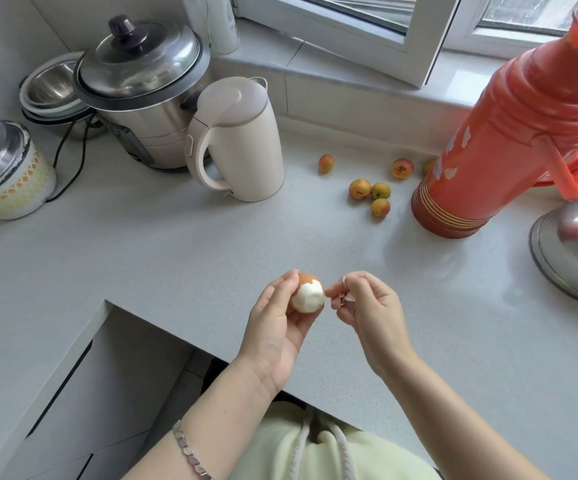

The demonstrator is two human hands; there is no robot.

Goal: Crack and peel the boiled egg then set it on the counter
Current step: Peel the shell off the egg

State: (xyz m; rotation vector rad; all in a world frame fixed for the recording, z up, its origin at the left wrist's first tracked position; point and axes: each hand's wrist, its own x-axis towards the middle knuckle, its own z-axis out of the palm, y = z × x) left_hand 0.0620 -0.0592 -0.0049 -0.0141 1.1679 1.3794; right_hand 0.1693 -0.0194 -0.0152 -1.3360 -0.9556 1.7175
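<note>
My left grip (277, 323) is curled around the egg (310, 292), thumb on its far side and fingers cupped beneath, holding it up off the counter (211, 254) just above the front edge. The egg is partly peeled: the side turned toward my other hand shows bare white, while brown shell covers the top and the side toward my palm. My right grip (370, 306) sits just beside the egg, with the fingers bent inward and pinching bits of shell (346, 297), the fingertips almost touching the white. Whether that shell is joined to the egg I cannot tell. A bracelet (190, 452) circles my left wrist. Farther back on the counter stand a cream kettle (242, 140) and a steel pot (142, 81) with its lid on, an orange thermos (502, 133) to the right, and a few small orange fruits (360, 189) scattered between kettle and thermos.
</note>
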